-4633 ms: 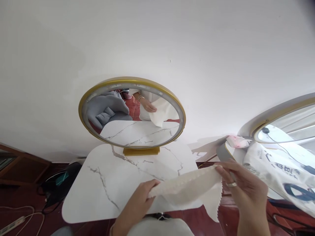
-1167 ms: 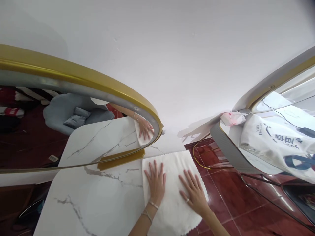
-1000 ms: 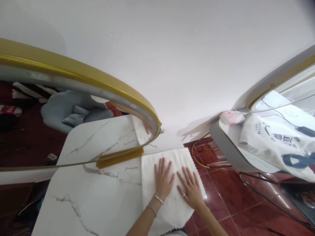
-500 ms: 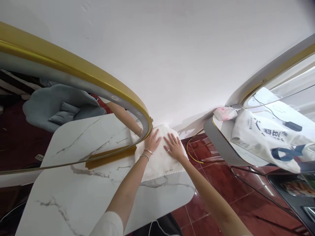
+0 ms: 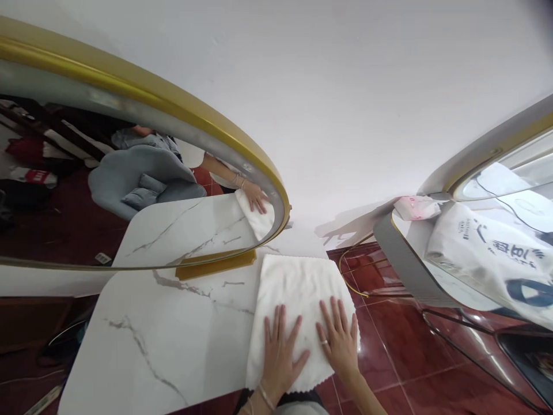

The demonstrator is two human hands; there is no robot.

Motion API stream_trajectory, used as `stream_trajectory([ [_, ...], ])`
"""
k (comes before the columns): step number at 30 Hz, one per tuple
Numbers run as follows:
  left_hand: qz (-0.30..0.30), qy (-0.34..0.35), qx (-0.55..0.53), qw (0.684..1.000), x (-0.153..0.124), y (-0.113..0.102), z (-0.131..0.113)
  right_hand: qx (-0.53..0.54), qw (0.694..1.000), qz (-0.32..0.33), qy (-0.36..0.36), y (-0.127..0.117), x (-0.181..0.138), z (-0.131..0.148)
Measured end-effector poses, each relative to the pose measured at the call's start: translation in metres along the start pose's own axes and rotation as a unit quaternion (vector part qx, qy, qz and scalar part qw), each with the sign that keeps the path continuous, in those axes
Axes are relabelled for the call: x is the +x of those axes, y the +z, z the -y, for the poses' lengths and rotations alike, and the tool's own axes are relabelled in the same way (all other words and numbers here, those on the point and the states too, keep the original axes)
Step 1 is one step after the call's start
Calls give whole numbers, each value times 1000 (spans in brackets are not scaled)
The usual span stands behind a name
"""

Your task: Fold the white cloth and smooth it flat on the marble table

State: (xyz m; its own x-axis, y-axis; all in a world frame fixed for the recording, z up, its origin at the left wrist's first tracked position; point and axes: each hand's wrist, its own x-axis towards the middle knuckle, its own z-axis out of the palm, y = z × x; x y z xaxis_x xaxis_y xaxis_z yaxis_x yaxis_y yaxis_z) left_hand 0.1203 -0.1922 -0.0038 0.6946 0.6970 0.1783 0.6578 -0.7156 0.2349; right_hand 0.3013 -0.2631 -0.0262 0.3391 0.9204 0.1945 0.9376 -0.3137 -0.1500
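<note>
A white cloth [image 5: 302, 282] with a scalloped edge lies spread over the right end of the marble-patterned table [image 5: 185, 340]. My left hand [image 5: 280, 351] rests flat on its lower left part, fingers spread, a bracelet at the wrist. On the lower right part of the cloth lies my right hand [image 5: 339, 340], also flat with fingers apart and a ring on one finger. The cloth's near edge reaches the table's front edge, close to my body. A hand and part of the cloth also show in the mirror [image 5: 164, 230].
The mirror's gold frame [image 5: 207, 127] stands over the table's back left, against a white wall [image 5: 345, 115]. To the right, a second table [image 5: 397, 265] carries a white printed bag [image 5: 488, 248] and a tissue pack [image 5: 417, 207]. Red tiles [image 5: 389, 346] cover the floor between.
Both hands and the cloth have moved toward me, from the wall side of the table to its front edge. The hands stay flat on the cloth, and the view has shifted slightly.
</note>
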Motion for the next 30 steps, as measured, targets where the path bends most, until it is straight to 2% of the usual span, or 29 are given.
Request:
stream_trajectory([
  [2,2,-5,18,1000,-19,-5,5,-9,1000,2,8,0,-1,11],
  [5,-4,-15,35,999,-26,-12,21,-17,1000,14,12,-1,7,31],
  [8,-10,-25,42,999,-23,-17,39,-10,1000,12,6,2,20,51],
  [11,-41,-65,26,997,-5,-17,52,24,1000,-5,7,9,44,63],
  [13,-97,-162,4,982,21,-16,59,55,997,-30,49,14,67,65],
  [15,-150,-311,-9,938,55,-16,68,78,990,-57,100,19,91,64],
  [16,-155,-389,-11,908,73,-16,72,84,987,-69,118,21,101,63],
  [17,-142,-433,-25,890,89,-18,77,86,985,-78,127,23,110,62],
  [19,-110,-463,-55,877,111,-21,86,80,985,-88,126,26,119,60],
  [21,-96,-435,-83,892,119,-23,91,73,986,-98,114,28,120,59],
  [22,-109,-416,-82,899,119,-22,92,72,986,-103,110,29,119,59],
  [24,-164,-376,-55,910,113,-19,91,72,985,-117,107,30,115,59],
  [26,-206,-294,-24,933,107,-11,88,76,986,-122,84,30,114,61],
  [28,-195,-193,-12,962,105,-3,88,81,990,-115,23,31,116,63],
  [30,-159,-144,-9,977,106,3,91,79,991,-99,-50,32,119,66],
])
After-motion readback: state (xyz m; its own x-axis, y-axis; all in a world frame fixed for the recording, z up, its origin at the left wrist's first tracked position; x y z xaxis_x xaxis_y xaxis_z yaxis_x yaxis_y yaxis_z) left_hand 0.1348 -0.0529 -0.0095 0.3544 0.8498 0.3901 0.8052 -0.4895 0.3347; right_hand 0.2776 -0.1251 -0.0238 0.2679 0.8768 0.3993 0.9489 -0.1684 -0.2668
